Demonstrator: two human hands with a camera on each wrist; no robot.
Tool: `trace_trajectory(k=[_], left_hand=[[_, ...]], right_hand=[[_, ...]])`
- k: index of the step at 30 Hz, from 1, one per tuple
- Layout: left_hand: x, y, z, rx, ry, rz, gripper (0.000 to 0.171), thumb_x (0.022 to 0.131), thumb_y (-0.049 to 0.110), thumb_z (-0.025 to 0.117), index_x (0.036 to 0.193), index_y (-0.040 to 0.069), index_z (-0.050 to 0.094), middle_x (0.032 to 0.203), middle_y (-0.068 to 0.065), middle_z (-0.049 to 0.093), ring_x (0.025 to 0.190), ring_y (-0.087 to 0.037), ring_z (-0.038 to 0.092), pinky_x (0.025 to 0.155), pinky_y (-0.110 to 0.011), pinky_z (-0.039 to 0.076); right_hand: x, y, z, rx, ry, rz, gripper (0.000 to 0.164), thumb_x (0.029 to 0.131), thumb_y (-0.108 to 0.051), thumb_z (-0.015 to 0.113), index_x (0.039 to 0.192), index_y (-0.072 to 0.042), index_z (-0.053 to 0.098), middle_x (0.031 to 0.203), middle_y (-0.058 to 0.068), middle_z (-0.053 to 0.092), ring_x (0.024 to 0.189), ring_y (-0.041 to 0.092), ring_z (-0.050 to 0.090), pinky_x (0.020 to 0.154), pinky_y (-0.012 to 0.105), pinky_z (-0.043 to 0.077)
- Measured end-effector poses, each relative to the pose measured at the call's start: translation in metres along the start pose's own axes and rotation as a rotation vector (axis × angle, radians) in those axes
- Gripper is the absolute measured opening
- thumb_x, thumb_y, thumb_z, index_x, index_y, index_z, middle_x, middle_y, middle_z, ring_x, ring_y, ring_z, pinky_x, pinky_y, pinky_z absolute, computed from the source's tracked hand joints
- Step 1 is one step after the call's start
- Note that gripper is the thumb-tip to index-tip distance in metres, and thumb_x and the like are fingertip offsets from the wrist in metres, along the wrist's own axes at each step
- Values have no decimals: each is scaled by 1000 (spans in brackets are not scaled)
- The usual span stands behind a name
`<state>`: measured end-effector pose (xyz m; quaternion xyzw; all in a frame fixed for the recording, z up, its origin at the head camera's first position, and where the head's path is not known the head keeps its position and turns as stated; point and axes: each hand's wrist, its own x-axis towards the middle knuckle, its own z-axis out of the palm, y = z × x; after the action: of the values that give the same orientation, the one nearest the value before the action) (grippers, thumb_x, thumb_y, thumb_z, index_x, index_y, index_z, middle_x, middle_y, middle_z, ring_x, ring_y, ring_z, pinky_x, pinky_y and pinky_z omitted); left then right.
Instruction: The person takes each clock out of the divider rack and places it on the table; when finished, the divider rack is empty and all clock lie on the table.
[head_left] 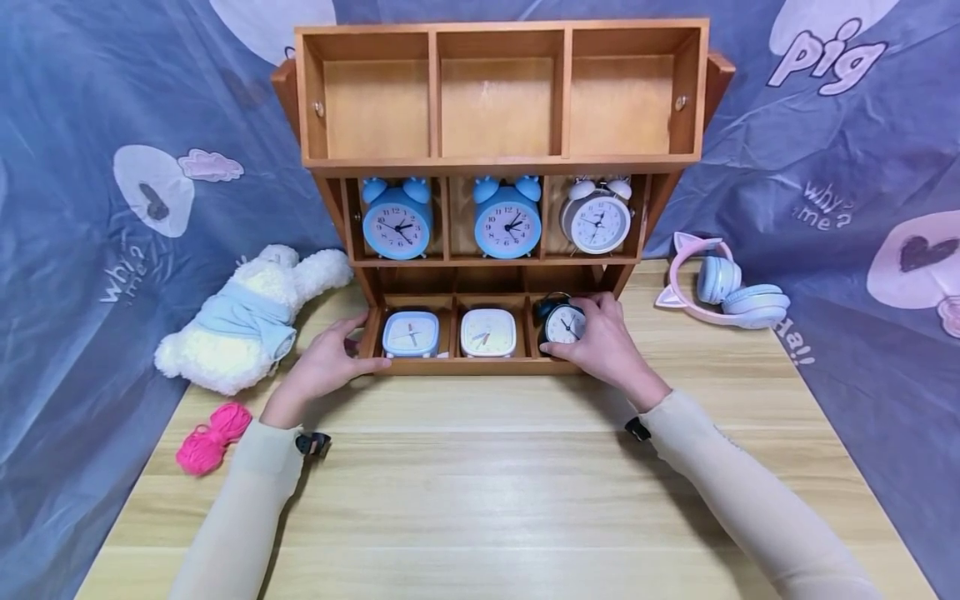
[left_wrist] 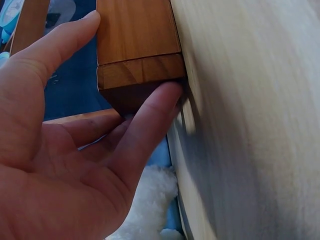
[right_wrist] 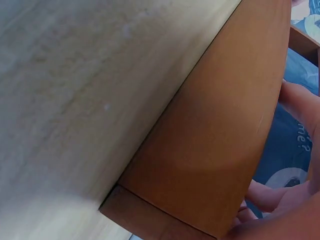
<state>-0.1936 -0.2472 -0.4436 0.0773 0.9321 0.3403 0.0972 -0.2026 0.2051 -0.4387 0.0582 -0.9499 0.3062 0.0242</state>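
Observation:
A brown wooden tiered shelf [head_left: 502,167] stands at the back of the table. My left hand [head_left: 330,362] grips the left front corner of its bottom tier; in the left wrist view the thumb [left_wrist: 65,37] lies at the top edge and other fingers bend around the end. My right hand [head_left: 603,342] holds a small black alarm clock [head_left: 564,323] in the bottom right compartment, its palm side partly hidden. Beside it in the bottom tier sit a white clock [head_left: 488,332] and a light-blue clock [head_left: 410,334]. The black clock is out of sight in the right wrist view.
Two blue twin-bell clocks [head_left: 397,220] and a white one [head_left: 597,220] stand in the middle tier. The top tier has three compartments. A white plush toy [head_left: 232,333] and pink yarn [head_left: 213,437] lie left, cat-ear headphones [head_left: 723,287] right.

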Motion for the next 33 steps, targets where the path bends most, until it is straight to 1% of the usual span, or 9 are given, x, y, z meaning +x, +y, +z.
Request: trace_trajectory(k=[3, 10, 13, 18, 25, 33], left_hand=[[0, -1, 0, -7, -3, -1, 107, 96, 45, 89, 175, 1, 32, 177, -30, 38, 137, -47, 68, 105, -57, 61], [0, -4, 1, -15, 2, 1, 107, 96, 46, 90, 175, 2, 34, 176, -30, 40, 136, -46, 69, 103, -56, 62], [0, -4, 0, -25, 5, -2, 106, 95, 46, 90, 175, 3, 35, 175, -29, 43, 135, -45, 69, 101, -55, 63], [0, -3, 0, -27, 8, -13, 105, 94, 46, 91, 174, 5, 37, 172, -27, 48, 134, -44, 70, 101, -55, 63], [1, -3, -1, -28, 0, -9, 103, 95, 44, 91, 174, 5, 37, 170, -28, 51, 135, -45, 70, 103, -57, 62], [0, -3, -1, -54, -14, -15, 103, 96, 44, 90, 175, 5, 36, 169, -27, 53, 135, -44, 71, 101, -54, 63]], right_hand=[[-1, 2, 2, 5, 17, -3, 97, 83, -37, 99, 155, 10, 55, 149, 34, 45, 138, 48, 44, 119, 64, 45], [-2, 3, 7, 6, 31, -14, 99, 82, -37, 100, 156, 9, 54, 150, 33, 45, 139, 48, 44, 119, 63, 45], [-3, 3, 8, 17, 36, -14, 98, 82, -36, 99, 157, 9, 54, 152, 33, 44, 138, 47, 47, 119, 62, 46], [-4, 4, 9, 35, 42, 1, 94, 85, -36, 97, 156, 7, 55, 153, 33, 44, 135, 46, 51, 118, 62, 47], [-5, 3, 10, 37, 35, 23, 92, 84, -36, 97, 154, 8, 56, 152, 33, 44, 135, 46, 50, 118, 62, 47], [-4, 1, 11, 40, 51, 16, 92, 83, -33, 98, 153, 10, 56, 151, 33, 44, 136, 46, 49, 119, 61, 47]])
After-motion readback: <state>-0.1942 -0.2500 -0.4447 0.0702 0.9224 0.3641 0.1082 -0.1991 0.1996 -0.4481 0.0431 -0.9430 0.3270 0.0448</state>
